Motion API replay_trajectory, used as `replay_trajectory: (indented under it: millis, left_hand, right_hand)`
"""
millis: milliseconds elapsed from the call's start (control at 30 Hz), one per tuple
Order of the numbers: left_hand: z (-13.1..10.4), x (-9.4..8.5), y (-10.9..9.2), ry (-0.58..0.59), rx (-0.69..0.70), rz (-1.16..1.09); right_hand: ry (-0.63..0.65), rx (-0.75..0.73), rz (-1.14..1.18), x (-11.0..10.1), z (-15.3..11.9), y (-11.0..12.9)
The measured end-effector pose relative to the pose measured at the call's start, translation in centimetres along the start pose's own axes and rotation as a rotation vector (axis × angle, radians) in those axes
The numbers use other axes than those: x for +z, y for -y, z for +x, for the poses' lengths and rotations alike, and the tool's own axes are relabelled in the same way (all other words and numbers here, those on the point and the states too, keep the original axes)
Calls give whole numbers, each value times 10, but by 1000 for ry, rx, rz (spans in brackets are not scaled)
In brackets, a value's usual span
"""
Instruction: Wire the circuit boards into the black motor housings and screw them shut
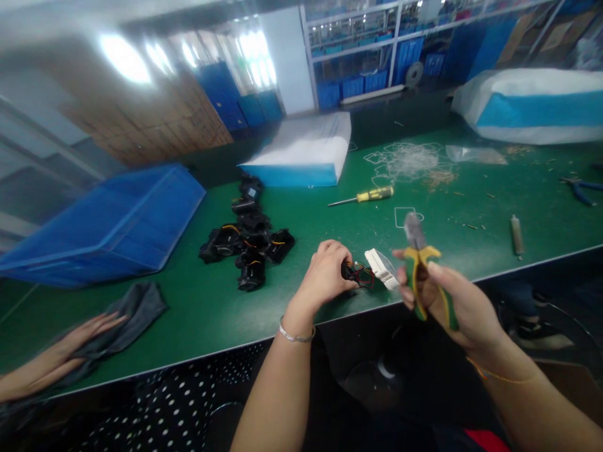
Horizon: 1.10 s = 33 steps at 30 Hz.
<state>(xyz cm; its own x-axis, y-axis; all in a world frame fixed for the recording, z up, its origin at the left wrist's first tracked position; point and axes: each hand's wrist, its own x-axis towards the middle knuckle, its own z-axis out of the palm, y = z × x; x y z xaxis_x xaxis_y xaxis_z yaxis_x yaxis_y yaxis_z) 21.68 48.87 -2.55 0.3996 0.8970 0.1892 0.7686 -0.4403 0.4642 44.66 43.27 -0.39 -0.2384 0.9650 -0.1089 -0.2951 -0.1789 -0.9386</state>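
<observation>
My left hand (326, 273) is closed around a small black part (348, 271) near the table's front edge; most of that part is hidden by the fingers. Thin red and dark wires (363, 276) run from it to a white plastic piece (380, 269) on its right. In my right hand (452, 295) is a pair of pliers (416, 251) with yellow and green handles, jaws pointing up and away. The fingers wrap the handles, and the pliers are slightly blurred. Beyond the hands lies a yellow-handled screwdriver (375, 194). A thin white wire frame (406, 217) rests close to the plier jaws.
Several black housings (252, 242) are piled left of my hands. A blue bin (108, 226) and a co-worker's hand on a dark cloth (141, 314) are farther left. White-and-blue packages (301, 150), a heap of wire frames (409, 160), a tube (517, 235) and blue-handled pliers (581, 188) lie on the green table (311, 216).
</observation>
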Motion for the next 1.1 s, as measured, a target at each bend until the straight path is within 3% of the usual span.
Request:
replay_trajectory:
  millis: [100,167,267,333,400,467,567,633,700,800,933,1100]
  left_hand:
    - [0,0,0,-3,8,3]
    - [1,0,0,-11,11,5]
    - [1,-1,-1,-16,13,6]
    - [1,-2,-1,-15,10,10]
    - [0,-2,-2,-16,10,16]
    - [0,-2,-4,-25,18,18]
    - [-1,1,-6,-72,14,27]
    - [-2,3,-5,-88,-6,14]
    - [-4,3,-2,-63,-21,-32]
    - [-6,-1,9,-43,-34,-112]
    - [-7,-13,24,-61,-29,-165]
    - [-6,-20,29,15,57,-197]
  right_hand:
    - [-362,-248,-659,-42,29,1]
    - [-492,-321,-1136,-73,54,-13]
    - [-514,-332,-1506,-105,81,-36]
    - [-538,-399,-1573,-107,85,-41]
    - [-516,-528,-1505,-92,79,-37]
    - [-317,-603,-1346,-66,66,-29]
    - [101,-520,-1131,-26,51,-27]
    - [200,-467,-1066,-11,49,-34]
    - [184,-429,-1010,-7,52,-43]
    - [63,-315,-832,-15,54,-47]
    - [-114,-247,-595,-29,46,-33]
    - [-325,-225,-317,-50,37,-17]
